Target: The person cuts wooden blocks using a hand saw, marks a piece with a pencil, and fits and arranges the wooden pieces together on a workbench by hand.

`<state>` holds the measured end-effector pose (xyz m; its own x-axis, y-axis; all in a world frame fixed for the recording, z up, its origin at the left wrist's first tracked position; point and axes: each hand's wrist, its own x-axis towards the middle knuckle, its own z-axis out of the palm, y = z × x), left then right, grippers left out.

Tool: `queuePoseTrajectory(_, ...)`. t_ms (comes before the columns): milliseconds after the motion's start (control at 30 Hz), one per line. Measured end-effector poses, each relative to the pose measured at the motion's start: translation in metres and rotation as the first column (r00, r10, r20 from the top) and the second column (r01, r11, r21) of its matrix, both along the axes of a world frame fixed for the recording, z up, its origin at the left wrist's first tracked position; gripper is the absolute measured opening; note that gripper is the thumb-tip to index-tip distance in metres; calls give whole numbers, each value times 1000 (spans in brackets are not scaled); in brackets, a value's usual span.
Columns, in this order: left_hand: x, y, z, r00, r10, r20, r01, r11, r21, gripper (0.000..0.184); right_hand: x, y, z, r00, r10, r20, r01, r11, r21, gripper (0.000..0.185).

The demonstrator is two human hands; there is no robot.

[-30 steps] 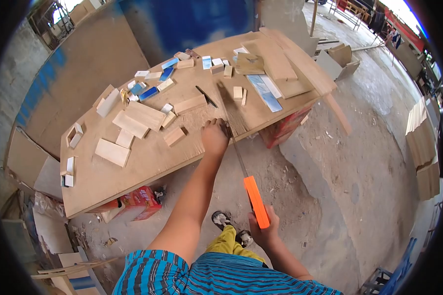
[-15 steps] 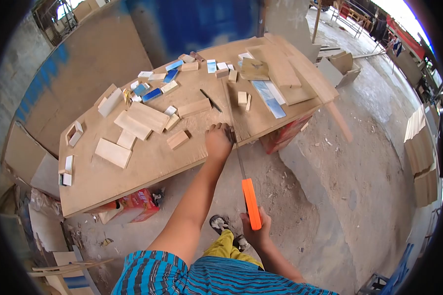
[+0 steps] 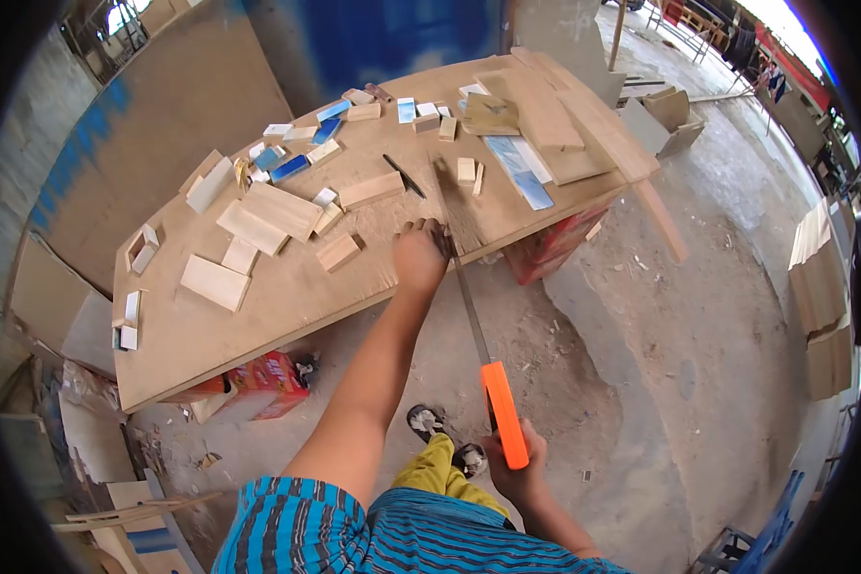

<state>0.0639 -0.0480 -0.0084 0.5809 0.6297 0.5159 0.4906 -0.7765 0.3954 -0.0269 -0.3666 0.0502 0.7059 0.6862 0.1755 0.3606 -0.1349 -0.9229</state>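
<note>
My right hand (image 3: 524,469) is wrapped round the orange handle of a handsaw (image 3: 506,416), below the table's front edge. Its thin blade runs up and away to that edge, just right of my left hand (image 3: 421,255). With fingers bent, my left hand presses down at the edge of the wooden table (image 3: 297,306). Something dark shows by its fingertips, but what they grip is hidden. Beyond that hand lie a dark pencil-like stick (image 3: 405,176) and a wood block (image 3: 372,190). A smaller block (image 3: 339,253) rests to its left.
Flat boards (image 3: 253,218) and several small white, blue and bare wood pieces lie across the table. Long planks (image 3: 598,134) overhang its right end. Red boxes (image 3: 268,385) stand beneath. Stacked panels (image 3: 818,297) are at the far right.
The saw and my right hand have moved back toward my body and slightly right, showing more blade. My left hand stays at the table edge; the view has shifted slightly.
</note>
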Motion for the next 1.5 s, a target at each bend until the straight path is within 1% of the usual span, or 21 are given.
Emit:
queuePoseTrajectory(67, -2, 0, -1, 1000, -11, -22, 11, 1000, 3, 10, 10, 22, 13, 999, -11, 43, 11, 1000, 0, 14)
queuePoseTrajectory(100, -2, -2, -3, 1000, -6, -21, 6, 1000, -3, 10, 19, 40, 10, 992, -24, -124, 24, 1000, -3, 14)
queuePoseTrajectory(167, 1, 0, -5, 1000, 11, -2, -11, 1000, -3, 10, 40, 84, -4, 998, -37, -51, 45, 987, 153, 15)
queuePoseTrajectory(267, 2, 1, -5, 998, 59, -6, -59, 998, 29, 13, 36, 90, -23, 1000, -13, -11, 15, 994, 108, 16)
queuePoseTrajectory(367, 3, -3, -11, 999, 39, -36, -38, 999, 29, 11, 34, 71, -6, 998, -40, -39, 43, 997, 71, 19)
queuePoseTrajectory(467, -3, -14, -7, 1000, 6, -6, -6, 999, 46, 12, 26, 67, 2, 993, -54, -105, 64, 993, 99, 17)
queuePoseTrajectory(500, -2, -14, -8, 1000, 10, -10, -10, 1000, 22, 8, 27, 69, -2, 994, -50, -92, 59, 993, 102, 16)
queuePoseTrajectory(567, -2, -9, -10, 1000, 19, -5, -19, 1000, -9, 10, 28, 72, -19, 996, -53, -73, 60, 994, 97, 16)
queuePoseTrajectory(667, 3, -2, -4, 1000, 10, 9, -10, 1000, -24, 11, 36, 83, -29, 998, -41, 53, 33, 989, 145, 15)
queuePoseTrajectory(700, 0, 1, -3, 1000, 7, 5, -7, 1000, -26, 12, 38, 84, -30, 998, -34, 48, 27, 989, 147, 16)
queuePoseTrajectory(800, -13, 9, 2, 990, -139, 23, 141, 985, -98, 17, 37, 90, -32, 1000, -20, -10, 21, 983, 184, 19)
queuePoseTrajectory(900, -32, 13, 10, 942, -334, 21, 334, 938, -93, 29, 39, 90, -37, 997, 3, -76, 16, 970, 243, 20)
queuePoseTrajectory(967, -37, 14, 10, 933, -348, -90, 348, 937, -23, 36, 41, 89, -40, 996, 28, -84, -6, 969, 246, 20)
queuePoseTrajectory(1000, -38, 14, 11, 925, -351, -145, 357, 934, 12, 40, 41, 89, -40, 998, 34, -46, -22, 972, 235, 20)
queuePoseTrajectory(1100, -31, 11, 15, 898, -297, -325, 342, 935, 91, 32, 38, 92, -38, 999, 34, 30, -40, 979, 198, 21)
queuePoseTrajectory(1200, -22, 6, 32, 788, -240, -567, 283, 959, -12, 30, 35, 93, -38, 1000, 26, 10, -27, 986, 167, 20)
queuePoseTrajectory(1300, -12, 4, 59, 766, -254, -591, 204, 967, -151, 26, 35, 91, -40, 998, 42, -48, -33, 983, 178, 19)
queuePoseTrajectory(1333, -7, 13, 44, 828, -277, -488, 158, 949, -272, 26, 35, 91, -38, 997, 42, -58, -31, 983, 184, 19)
queuePoseTrajectory(1367, -2, 28, 13, 882, -279, -381, 119, 912, -393, 26, 35, 91, -35, 997, 44, -70, -30, 982, 189, 18)
queuePoseTrajectory(1433, 0, 27, 14, 913, -258, -316, 82, 874, -479, 26, 38, 92, -28, 995, 28, -97, -11, 985, 174, 18)
queuePoseTrajectory(1500, -3, 18, 23, 883, -247, -400, 66, 908, -414, 25, 32, 80, -8, 988, 31, -154, -15, 995, 104, 19)
